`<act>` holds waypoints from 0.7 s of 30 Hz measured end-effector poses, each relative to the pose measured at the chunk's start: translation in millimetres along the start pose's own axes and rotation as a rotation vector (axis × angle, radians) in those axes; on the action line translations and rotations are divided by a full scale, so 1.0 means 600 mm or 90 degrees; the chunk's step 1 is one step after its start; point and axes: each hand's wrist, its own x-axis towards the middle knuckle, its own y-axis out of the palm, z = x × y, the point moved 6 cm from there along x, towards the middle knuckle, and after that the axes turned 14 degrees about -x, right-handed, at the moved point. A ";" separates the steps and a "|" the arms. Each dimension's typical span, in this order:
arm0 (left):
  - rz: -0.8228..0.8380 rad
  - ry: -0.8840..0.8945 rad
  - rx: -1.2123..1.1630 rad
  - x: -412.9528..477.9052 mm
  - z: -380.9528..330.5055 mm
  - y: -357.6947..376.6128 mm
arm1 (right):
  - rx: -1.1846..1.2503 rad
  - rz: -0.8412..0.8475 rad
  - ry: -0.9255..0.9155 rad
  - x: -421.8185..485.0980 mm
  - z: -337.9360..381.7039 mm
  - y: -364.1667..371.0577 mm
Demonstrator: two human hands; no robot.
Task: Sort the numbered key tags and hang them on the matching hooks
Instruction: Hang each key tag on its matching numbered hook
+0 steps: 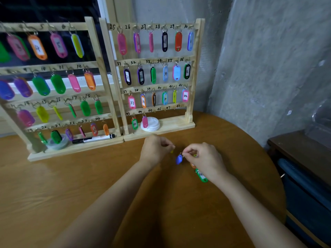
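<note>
Two wooden racks with numbered hooks stand at the back of the table; the right rack (193,72) shows hooks 25 to 48, the left rack (100,72) lower numbers. Most hooks carry coloured tags. Hooks 45 to 48 (164,109) hang bare. My right hand (202,158) pinches the ring of a blue tag (178,159) just above the table. A green tag (202,175), an orange tag (193,165) and a yellow-green one (195,155) lie partly hidden under that hand. My left hand (155,149) has its fingers curled beside a small yellow piece (172,151); whether it holds it is unclear.
A stack of white discs (151,125) sits on the right rack's base. A black and white marker (95,139) and a roll of clear tape (58,143) lie on the left rack's base. The round wooden table (71,185) ends at right near a dark cabinet (304,158).
</note>
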 end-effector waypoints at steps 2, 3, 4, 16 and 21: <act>-0.018 0.000 -0.001 0.007 -0.004 -0.014 | -0.003 -0.002 -0.002 0.012 0.007 -0.005; -0.025 0.005 0.000 0.011 -0.005 -0.021 | -0.006 -0.002 -0.003 0.018 0.011 -0.007; -0.032 0.013 0.002 0.015 -0.007 -0.027 | -0.009 -0.001 -0.004 0.025 0.015 -0.009; -0.150 -0.008 -0.011 0.074 -0.004 -0.084 | -0.016 -0.001 -0.021 0.126 0.051 0.002; -0.214 -0.041 -0.059 0.114 0.004 -0.102 | -0.013 -0.051 -0.050 0.175 0.065 0.011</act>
